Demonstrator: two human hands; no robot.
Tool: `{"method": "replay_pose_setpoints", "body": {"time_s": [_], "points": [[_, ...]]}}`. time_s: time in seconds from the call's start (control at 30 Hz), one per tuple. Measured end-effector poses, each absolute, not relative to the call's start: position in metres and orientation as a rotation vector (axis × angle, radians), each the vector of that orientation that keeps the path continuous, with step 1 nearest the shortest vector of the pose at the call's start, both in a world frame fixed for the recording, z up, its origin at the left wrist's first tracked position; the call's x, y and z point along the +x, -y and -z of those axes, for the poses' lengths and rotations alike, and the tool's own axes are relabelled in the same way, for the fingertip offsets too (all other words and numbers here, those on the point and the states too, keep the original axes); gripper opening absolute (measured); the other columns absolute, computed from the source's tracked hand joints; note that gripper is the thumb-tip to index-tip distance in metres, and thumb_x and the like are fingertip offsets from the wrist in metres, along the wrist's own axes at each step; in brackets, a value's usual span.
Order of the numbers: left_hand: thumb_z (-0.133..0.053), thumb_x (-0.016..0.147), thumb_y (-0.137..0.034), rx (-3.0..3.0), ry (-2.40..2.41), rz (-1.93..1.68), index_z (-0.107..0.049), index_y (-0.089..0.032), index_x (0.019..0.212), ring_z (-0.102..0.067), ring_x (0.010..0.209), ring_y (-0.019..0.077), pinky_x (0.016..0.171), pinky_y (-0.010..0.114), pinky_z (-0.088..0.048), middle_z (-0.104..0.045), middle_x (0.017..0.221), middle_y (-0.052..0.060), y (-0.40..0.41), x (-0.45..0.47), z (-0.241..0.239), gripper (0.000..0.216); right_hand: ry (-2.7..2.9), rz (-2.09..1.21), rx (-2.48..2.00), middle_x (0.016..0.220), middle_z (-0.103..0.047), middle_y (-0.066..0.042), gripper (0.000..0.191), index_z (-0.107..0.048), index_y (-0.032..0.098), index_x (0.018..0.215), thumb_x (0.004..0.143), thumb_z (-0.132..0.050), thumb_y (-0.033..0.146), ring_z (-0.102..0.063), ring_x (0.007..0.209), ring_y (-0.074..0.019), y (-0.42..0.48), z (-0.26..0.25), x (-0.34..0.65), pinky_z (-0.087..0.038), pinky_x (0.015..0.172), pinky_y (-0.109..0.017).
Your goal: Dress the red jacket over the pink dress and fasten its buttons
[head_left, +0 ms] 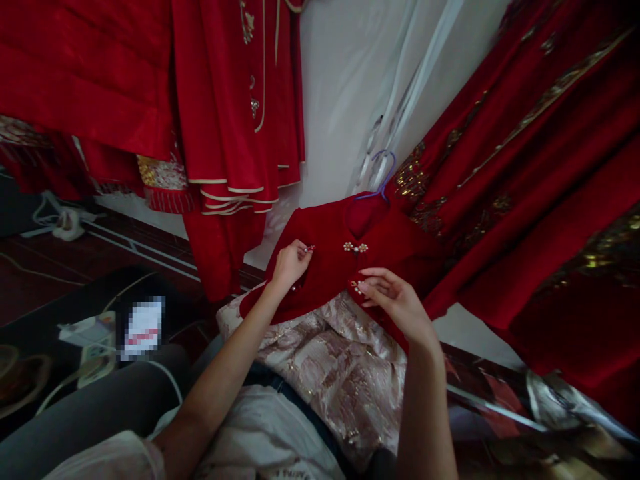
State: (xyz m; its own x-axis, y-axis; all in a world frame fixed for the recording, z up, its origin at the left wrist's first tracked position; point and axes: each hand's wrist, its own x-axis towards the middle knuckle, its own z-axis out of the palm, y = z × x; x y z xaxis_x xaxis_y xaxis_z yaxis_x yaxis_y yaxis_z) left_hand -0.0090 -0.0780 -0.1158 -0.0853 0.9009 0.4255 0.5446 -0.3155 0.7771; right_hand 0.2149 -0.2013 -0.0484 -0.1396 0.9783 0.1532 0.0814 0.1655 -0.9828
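A red garment (pixel 327 227) hangs tilted on a blue-purple hanger (pixel 387 177), its front spread before me. At its neckline sits a pearl flower clasp (pixel 356 247), which is fastened. My left hand (pixel 291 263) is closed in a pinch on a small beaded clasp piece (pixel 310 249) on the left front. Lower on the right front, the thumb and forefinger of my right hand (pixel 397 303) pinch another beaded clasp piece (pixel 357 287), while its other fingers are loosely bent. A pale, shiny brocade cloth (pixel 320 353) lies under the garment's lower edge, over my lap.
More red garments with pale piping hang at the left (pixel 235 133), and gold-embroidered red ones (pixel 540 167) at the right. A pale wall (pixel 340 87) stands behind. Low at the left are a power strip (pixel 97 350), cables and white shoes (pixel 69 225).
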Motion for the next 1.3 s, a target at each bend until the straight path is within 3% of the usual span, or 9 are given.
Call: {"method": "replay_pose_setpoints", "body": {"time_s": [0.27, 0.37, 0.5, 0.67, 0.9, 1.03, 1.3], "points": [[-0.065, 0.077, -0.020, 1.793, -1.420, -1.439, -0.055, -0.019, 0.082, -0.064, 0.066, 0.0132, 0.064, 0.023, -0.049, -0.066, 0.073, 0.001, 0.080, -0.002, 0.121, 0.010, 1.367, -1.184, -0.830, 0.080, -0.062, 0.001, 0.034, -0.065, 0.022, 0.100, 0.072, -0.076, 0.037, -0.058, 0.067, -0.0091, 0.148, 0.069, 0.152, -0.053, 0.051, -0.017], [-0.067, 0.072, -0.017, 1.704, -1.444, -1.506, -0.053, -0.019, 0.085, -0.063, 0.066, 0.0131, 0.064, 0.024, -0.049, -0.064, 0.073, 0.001, 0.073, -0.004, 0.128, 0.019, 1.403, -1.001, -0.963, 0.076, -0.061, 0.000, 0.037, -0.065, 0.019, 0.095, 0.068, -0.076, 0.041, -0.058, 0.067, -0.0115, 0.107, 0.091, 0.134, -0.056, 0.050, -0.021], [-0.070, 0.070, -0.017, 1.551, -1.325, -1.608, -0.052, -0.018, 0.090, -0.063, 0.066, 0.0118, 0.064, 0.023, -0.051, -0.063, 0.074, 0.000, 0.060, -0.007, 0.139, 0.027, 1.414, -0.793, -1.065, 0.075, -0.061, -0.001, 0.037, -0.064, 0.018, 0.098, 0.073, -0.069, 0.045, -0.059, 0.068, -0.0131, 0.080, 0.115, 0.128, -0.057, 0.049, -0.023], [-0.069, 0.068, -0.015, 1.521, -1.168, -1.526, -0.061, -0.015, 0.078, -0.065, 0.068, 0.0111, 0.070, 0.024, -0.053, -0.068, 0.075, 0.002, 0.056, -0.010, 0.141, 0.013, 1.476, -0.765, -1.063, 0.080, -0.063, -0.002, 0.040, -0.066, 0.019, 0.101, 0.075, -0.066, 0.049, -0.061, 0.074, -0.0143, 0.083, 0.119, 0.135, -0.059, 0.054, -0.025], [-0.070, 0.063, -0.005, 1.339, -0.991, -1.388, -0.069, -0.010, 0.079, -0.068, 0.074, 0.0139, 0.085, 0.033, -0.055, -0.074, 0.082, 0.008, 0.066, -0.017, 0.121, 0.017, 1.509, -0.773, -1.078, 0.081, -0.065, -0.004, 0.041, -0.067, 0.018, 0.100, 0.072, -0.069, 0.048, -0.061, 0.074, -0.0153, 0.081, 0.120, 0.139, -0.058, 0.055, -0.026], [-0.070, 0.065, -0.006, 1.363, -1.037, -1.425, -0.070, -0.009, 0.079, -0.069, 0.074, 0.0148, 0.084, 0.034, -0.056, -0.074, 0.084, 0.010, 0.066, -0.015, 0.121, 0.015, 1.517, -0.663, -1.119, 0.080, -0.064, -0.005, 0.037, -0.066, 0.017, 0.100, 0.076, -0.065, 0.046, -0.060, 0.072, -0.0153, 0.083, 0.120, 0.133, -0.057, 0.055, -0.026], [-0.069, 0.072, -0.016, 1.586, -1.171, -1.458, -0.073, -0.010, 0.086, -0.070, 0.077, 0.0166, 0.080, 0.031, -0.057, -0.075, 0.086, 0.010, 0.071, -0.013, 0.124, 0.016, 1.564, -0.458, -1.153, 0.084, -0.067, -0.005, 0.030, -0.065, 0.017, 0.100, 0.084, -0.057, 0.041, -0.061, 0.073, -0.0148, 0.091, 0.120, 0.128, -0.056, 0.071, -0.029]]}}
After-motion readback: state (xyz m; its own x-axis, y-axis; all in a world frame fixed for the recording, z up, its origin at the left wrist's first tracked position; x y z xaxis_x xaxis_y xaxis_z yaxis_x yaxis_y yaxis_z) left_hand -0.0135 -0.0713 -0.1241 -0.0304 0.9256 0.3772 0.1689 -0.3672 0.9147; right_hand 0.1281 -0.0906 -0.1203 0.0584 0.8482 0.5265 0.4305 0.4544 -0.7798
